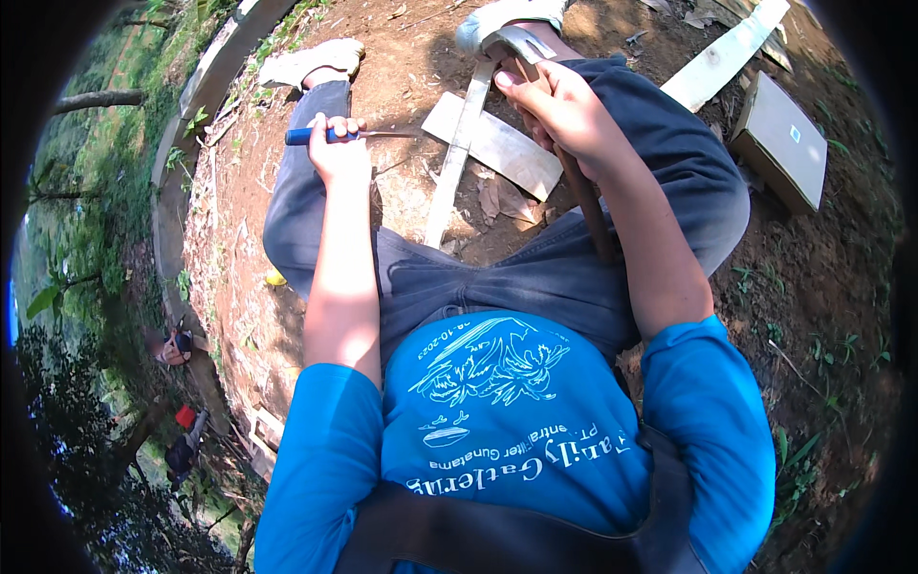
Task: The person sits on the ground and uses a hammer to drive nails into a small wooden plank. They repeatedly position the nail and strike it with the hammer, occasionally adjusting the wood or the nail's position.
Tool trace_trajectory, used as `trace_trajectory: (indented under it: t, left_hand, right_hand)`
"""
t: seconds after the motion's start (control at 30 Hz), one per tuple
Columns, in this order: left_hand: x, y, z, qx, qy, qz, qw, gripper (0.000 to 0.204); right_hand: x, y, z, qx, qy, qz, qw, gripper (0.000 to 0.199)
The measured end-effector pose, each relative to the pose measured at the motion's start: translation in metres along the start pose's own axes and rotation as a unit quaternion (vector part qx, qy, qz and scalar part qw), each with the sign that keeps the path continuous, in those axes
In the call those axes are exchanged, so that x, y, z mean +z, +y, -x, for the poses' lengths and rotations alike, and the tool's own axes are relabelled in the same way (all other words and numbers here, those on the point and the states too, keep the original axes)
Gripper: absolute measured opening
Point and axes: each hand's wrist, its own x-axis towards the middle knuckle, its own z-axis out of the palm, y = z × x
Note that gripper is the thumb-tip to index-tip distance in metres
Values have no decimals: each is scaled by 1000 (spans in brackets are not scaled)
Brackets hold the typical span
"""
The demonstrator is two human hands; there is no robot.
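My left hand [337, 153] is closed round the blue handle of a screwdriver [298, 137], held over my left shin. Its thin metal shaft points right, toward two crossed pieces of wood. A narrow wooden strip [449, 182] lies over a wider short board [521, 158] on the ground between my legs. My right hand [574, 120] grips a hammer near its head. The metal head [517, 42] is up by my right shoe, and the brown wooden handle [585, 203] slants down toward my lap.
A pale plank [722, 59] lies on the soil beyond my right knee, with a cardboard box [786, 143] nearer. Dry leaves [507, 199] lie beside the boards. A concrete edge [172, 182] borders the dirt at left. Two people are farther off at lower left.
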Motion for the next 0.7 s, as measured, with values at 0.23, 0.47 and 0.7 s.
trace_trajectory:
  t: [0.23,0.47,0.7]
  left_hand:
    - [51,-23,38,5,-162,-166,973,11]
    - [71,-43,55,-17,-224,-203,953,13]
    - [80,-31,64,-8,-237,-193,952,13]
  right_hand:
    - [3,-4,4,17,-15,10,1000,31]
    - [2,-17,14,-38,-5,-17,999,26]
    - [23,-79,40,-4,41,36,998,18]
